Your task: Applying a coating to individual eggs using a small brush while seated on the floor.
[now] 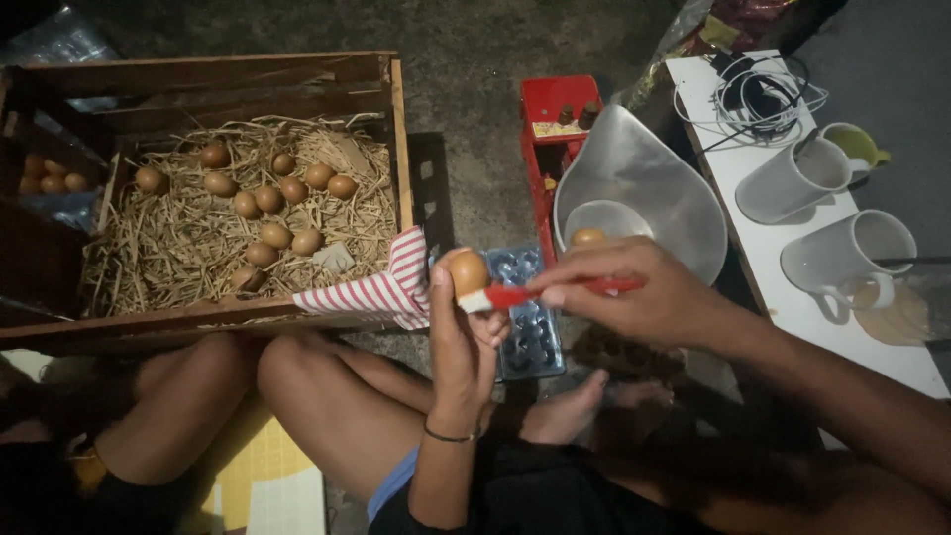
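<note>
The left hand (461, 332) is closed around an upright egg (469, 271); the right hand (644, 292) grips a red brush (540, 293), laid crosswise, bristles touching the egg.

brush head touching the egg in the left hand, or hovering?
Touching. The head view shows the white head of the red brush, held by the right hand, pressed against the egg that the left hand holds up.

Farm egg shed: straw crate (396, 129), eggs (267, 198).

Clear plastic egg tray (530, 327) on ground, below red scale (551, 129).
</note>
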